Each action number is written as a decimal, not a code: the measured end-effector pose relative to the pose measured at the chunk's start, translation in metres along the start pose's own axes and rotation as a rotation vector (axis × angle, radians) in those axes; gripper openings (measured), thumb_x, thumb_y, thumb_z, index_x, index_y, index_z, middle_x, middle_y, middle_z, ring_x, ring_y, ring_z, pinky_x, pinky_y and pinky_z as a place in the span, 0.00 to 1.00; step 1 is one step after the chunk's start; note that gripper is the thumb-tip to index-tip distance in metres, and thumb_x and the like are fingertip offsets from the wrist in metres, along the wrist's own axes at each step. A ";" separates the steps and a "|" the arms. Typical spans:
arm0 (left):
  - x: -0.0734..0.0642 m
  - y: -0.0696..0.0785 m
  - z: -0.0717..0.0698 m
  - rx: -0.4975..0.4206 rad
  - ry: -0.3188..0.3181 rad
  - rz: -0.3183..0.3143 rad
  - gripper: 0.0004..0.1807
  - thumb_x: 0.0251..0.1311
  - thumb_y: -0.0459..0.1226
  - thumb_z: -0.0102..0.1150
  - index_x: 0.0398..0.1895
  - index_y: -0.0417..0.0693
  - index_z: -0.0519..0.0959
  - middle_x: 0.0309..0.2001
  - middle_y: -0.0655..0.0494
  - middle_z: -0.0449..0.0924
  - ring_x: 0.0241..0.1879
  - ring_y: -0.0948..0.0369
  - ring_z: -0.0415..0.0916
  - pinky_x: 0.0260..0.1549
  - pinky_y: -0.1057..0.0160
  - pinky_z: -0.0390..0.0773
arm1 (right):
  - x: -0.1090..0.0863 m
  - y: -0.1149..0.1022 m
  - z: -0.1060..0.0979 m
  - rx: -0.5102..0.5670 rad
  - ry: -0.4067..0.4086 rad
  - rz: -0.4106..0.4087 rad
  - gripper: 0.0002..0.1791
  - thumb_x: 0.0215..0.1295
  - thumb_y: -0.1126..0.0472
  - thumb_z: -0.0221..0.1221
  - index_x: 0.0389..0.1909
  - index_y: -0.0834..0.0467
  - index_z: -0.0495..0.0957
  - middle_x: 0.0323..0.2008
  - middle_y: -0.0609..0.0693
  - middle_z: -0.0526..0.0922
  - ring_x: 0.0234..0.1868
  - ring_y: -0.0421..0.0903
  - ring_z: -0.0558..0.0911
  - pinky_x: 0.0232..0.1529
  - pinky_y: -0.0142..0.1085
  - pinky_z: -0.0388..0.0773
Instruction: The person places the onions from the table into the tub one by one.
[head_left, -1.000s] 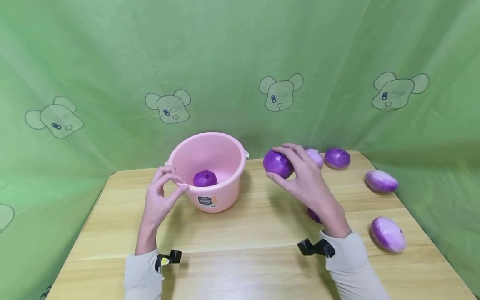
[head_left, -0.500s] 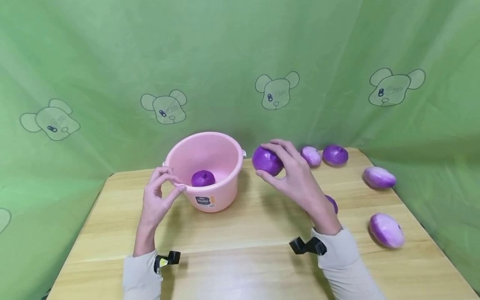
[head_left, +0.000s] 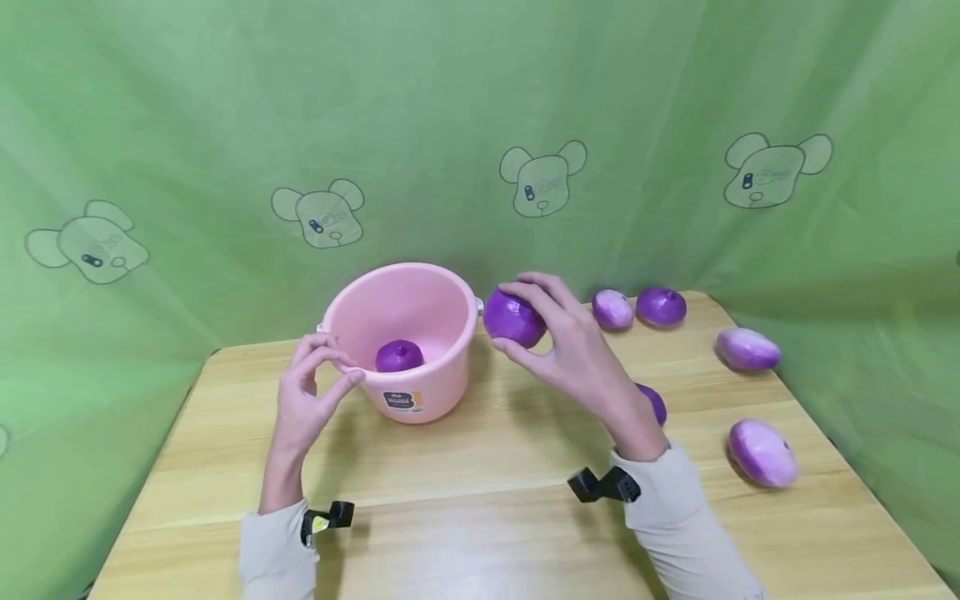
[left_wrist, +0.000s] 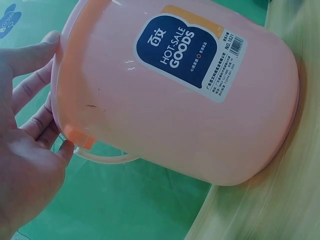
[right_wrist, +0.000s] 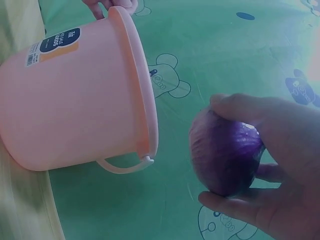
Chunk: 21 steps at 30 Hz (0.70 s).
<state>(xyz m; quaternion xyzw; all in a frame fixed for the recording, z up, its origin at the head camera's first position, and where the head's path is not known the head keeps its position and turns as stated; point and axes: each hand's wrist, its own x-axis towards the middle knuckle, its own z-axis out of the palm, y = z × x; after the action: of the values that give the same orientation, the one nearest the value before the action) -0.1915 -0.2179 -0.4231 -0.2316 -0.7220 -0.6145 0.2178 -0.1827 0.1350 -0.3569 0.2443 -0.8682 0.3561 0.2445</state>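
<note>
A pink bucket (head_left: 442,392) stands on the table, its label facing me. My left hand (head_left: 303,404) pinches the near-left part of its rim between thumb and fingers; the left wrist view shows the same hand (left_wrist: 30,125) at the rim. Inside the bucket lies one purple onion (head_left: 400,356). Just right of the bucket, my right hand (head_left: 573,350) grips another purple onion (head_left: 513,317) in the air, level with the rim and apart from it. In the right wrist view, the thumb and fingers wrap this onion (right_wrist: 225,152) from both sides.
Several more onions lie on the right of the wooden table (head_left: 450,533): a pale one (head_left: 612,310) and a purple one (head_left: 662,307) at the back, two pale-and-purple ones (head_left: 747,349) along the right side. Another onion (head_left: 653,403) is partly hidden behind my right wrist. Green cloth (head_left: 450,100) hangs around.
My right hand has moved left with the onion, closer to the bucket. The left hand keeps its pinch on the rim. The whole head view has shifted slightly.
</note>
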 end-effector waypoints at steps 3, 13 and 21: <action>0.001 0.010 0.002 -0.006 0.001 0.006 0.09 0.49 0.13 0.65 0.33 0.24 0.78 0.48 0.41 0.72 0.61 0.49 0.66 0.75 0.52 0.57 | 0.003 -0.003 0.001 -0.002 -0.011 -0.014 0.36 0.59 0.49 0.74 0.68 0.49 0.74 0.69 0.56 0.70 0.61 0.58 0.79 0.56 0.48 0.83; 0.005 0.027 0.005 -0.019 -0.003 -0.004 0.09 0.50 0.14 0.65 0.33 0.23 0.77 0.48 0.41 0.72 0.62 0.52 0.66 0.75 0.50 0.56 | 0.014 -0.010 0.004 -0.029 -0.006 -0.067 0.35 0.60 0.49 0.74 0.67 0.51 0.75 0.68 0.57 0.71 0.61 0.57 0.79 0.57 0.47 0.83; 0.003 0.027 0.004 -0.008 -0.008 -0.019 0.09 0.50 0.14 0.66 0.33 0.24 0.78 0.49 0.41 0.72 0.61 0.54 0.66 0.75 0.51 0.57 | 0.019 -0.019 0.011 0.005 -0.043 -0.068 0.35 0.60 0.49 0.74 0.67 0.51 0.75 0.68 0.57 0.70 0.63 0.56 0.78 0.59 0.47 0.81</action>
<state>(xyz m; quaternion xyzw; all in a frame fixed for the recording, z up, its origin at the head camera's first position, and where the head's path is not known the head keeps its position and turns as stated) -0.1782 -0.2104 -0.4005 -0.2281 -0.7225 -0.6185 0.2082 -0.1887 0.1099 -0.3428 0.2820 -0.8635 0.3443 0.2374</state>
